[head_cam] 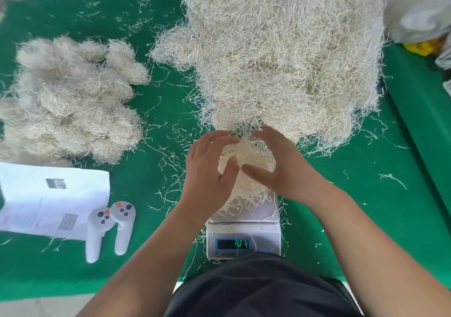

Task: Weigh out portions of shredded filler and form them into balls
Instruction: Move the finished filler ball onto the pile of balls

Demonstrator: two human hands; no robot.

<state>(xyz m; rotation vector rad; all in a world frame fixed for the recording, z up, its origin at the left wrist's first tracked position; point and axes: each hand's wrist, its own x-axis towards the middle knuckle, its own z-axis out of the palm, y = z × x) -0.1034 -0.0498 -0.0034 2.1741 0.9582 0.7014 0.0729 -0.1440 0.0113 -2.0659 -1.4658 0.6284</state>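
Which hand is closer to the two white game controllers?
Left. The left hand cups the near-left side of the filler portion on the scale, on the side facing the controllers. The right hand cups the portion's far side.

**Setting: small packing/craft workbench**

Looks like hand-production workstn, not a home. Bench covered w/ green felt-like mat (151,263). Bulk heap of shredded filler (288,55) far centre; finished balls (70,102) massed far left. Digital scale (244,233) near centre, green readout. Printed sheet w/ QR code (48,202) near left; plastic bag (419,9) far right.
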